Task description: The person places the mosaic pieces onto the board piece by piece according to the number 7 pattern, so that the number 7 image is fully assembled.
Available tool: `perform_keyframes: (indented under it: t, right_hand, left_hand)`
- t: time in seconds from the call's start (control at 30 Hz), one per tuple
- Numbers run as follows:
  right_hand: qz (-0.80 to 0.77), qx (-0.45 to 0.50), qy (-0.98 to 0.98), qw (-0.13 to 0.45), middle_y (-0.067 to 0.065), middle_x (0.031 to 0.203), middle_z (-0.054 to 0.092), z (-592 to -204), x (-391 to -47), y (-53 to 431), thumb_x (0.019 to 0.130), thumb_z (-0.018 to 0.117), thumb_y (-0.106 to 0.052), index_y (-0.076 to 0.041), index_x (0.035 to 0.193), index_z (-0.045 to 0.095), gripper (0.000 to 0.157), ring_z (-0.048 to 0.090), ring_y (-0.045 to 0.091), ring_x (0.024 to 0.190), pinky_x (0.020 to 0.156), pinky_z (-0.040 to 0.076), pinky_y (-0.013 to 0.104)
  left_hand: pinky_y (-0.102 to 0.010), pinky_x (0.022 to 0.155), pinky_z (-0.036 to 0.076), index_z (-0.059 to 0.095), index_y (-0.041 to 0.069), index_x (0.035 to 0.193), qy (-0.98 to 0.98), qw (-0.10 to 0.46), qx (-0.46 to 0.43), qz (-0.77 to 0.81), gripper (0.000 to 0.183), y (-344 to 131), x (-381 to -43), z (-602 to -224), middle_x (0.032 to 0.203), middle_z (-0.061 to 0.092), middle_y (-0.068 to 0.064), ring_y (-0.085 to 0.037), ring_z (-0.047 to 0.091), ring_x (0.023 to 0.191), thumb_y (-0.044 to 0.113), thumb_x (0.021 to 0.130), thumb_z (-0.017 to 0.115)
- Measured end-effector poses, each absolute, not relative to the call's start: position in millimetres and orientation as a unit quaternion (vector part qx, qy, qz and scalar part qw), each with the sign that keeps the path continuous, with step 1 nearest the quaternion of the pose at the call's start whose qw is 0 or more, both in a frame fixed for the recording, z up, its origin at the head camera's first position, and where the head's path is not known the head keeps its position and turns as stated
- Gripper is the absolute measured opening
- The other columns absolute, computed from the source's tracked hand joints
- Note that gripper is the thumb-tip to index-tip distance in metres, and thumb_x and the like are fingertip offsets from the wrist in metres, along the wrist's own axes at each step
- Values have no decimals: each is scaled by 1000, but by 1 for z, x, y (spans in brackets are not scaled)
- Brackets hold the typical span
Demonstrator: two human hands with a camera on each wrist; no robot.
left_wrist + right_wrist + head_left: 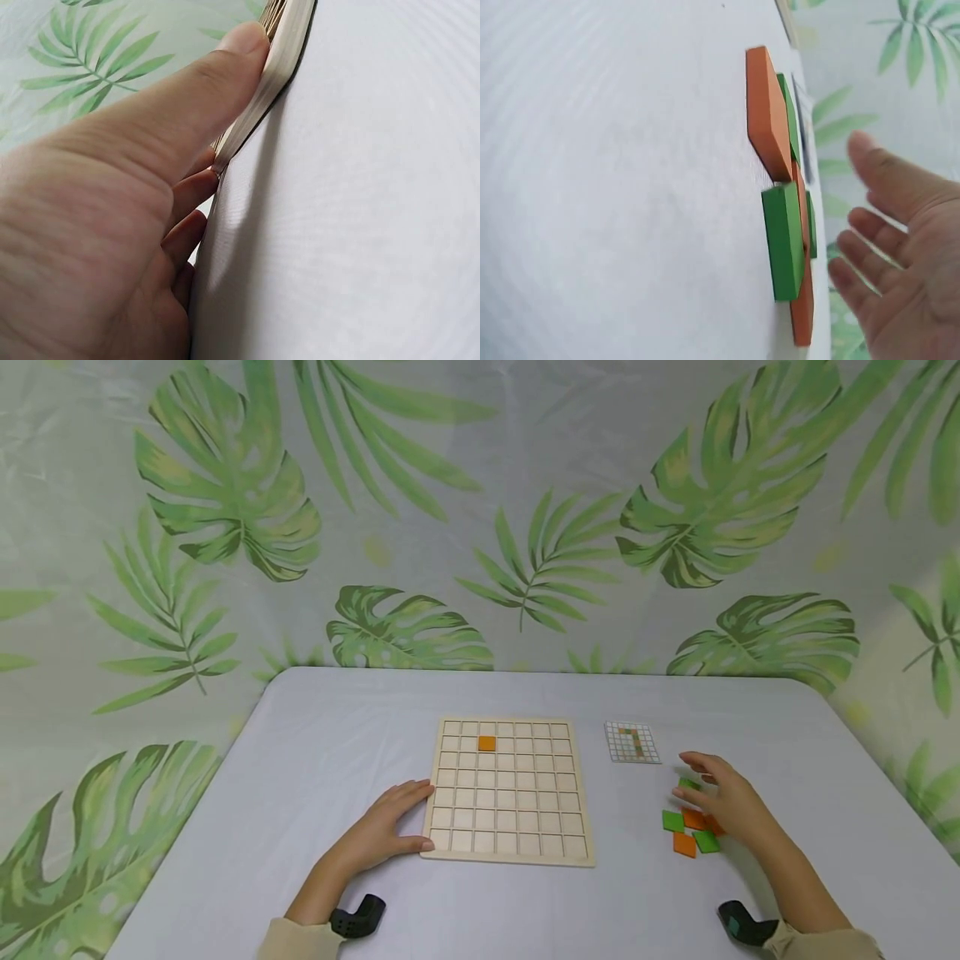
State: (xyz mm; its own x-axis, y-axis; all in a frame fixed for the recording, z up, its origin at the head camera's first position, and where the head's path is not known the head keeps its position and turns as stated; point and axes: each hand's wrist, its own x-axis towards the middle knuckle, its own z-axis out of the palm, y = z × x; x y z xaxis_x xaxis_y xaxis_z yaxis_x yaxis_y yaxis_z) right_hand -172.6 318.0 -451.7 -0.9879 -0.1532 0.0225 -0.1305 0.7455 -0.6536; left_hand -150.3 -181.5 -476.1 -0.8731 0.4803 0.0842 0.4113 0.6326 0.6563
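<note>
A wooden grid board (pixel 517 797) lies flat on the table, with one orange square tile (pixel 487 743) in a cell near its far left. My left hand (pixel 390 822) rests against the board's left side, thumb at the near corner and fingers spread along the edge. In the left wrist view the thumb (pixel 225 64) touches the board's rim (pixel 277 71). Off to the right, my right hand (pixel 731 797) hovers over loose green tiles (pixel 672 821) and orange tiles (pixel 684 845), partly covering them. Its fingers are relaxed and apart, holding nothing, as the right wrist view shows.
A small card (pixel 633 743) printed with a grid and a coloured pattern lies between the board and my right hand. The white-covered table (pixel 360 710) ends at a leaf-patterned backdrop (pixel 555 543). Dark devices (pixel 360 917) are worn at both wrists.
</note>
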Motion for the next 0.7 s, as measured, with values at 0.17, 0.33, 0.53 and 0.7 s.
perform_keyframes:
  t: [0.17, 0.33, 0.53, 0.7]
  right_hand:
    - [-335, -77, 939, 15, 28, 123, 41, -463, -171, 331, 83, 66, -21, 8, 124, 43, 56, 46, 45, 108, 88, 40, 50]
    - [-315, -88, 945, -11, 25, 121, 43, -469, -172, 335, 83, 64, -11, 10, 112, 53, 37, 50, 41, 105, 86, 41, 44]
    - [-318, -61, 946, -10, 25, 116, 47, -462, -170, 334, 85, 63, -18, 5, 112, 54, 37, 51, 42, 102, 83, 44, 50]
    - [-318, -69, 945, -22, 21, 108, 56, -449, -175, 328, 87, 61, -22, 2, 115, 53, 38, 54, 39, 97, 80, 45, 51]
  left_hand:
    - [-47, 106, 14, 41, 9, 135, 903, 50, 244, 351, 81, -182, -151, -476, 140, 35, -7, -31, 23, 130, 46, 70, 71]
    - [-48, 106, 15, 41, 9, 135, 903, 51, 238, 353, 81, -181, -151, -477, 140, 35, -6, -31, 23, 130, 46, 69, 71]
    - [-48, 106, 15, 41, 9, 135, 903, 56, 240, 352, 81, -181, -151, -477, 141, 35, -6, -31, 23, 130, 47, 70, 70]
    - [-47, 106, 14, 41, 10, 135, 904, 53, 240, 349, 81, -181, -151, -477, 141, 34, -6, -30, 23, 131, 46, 70, 70]
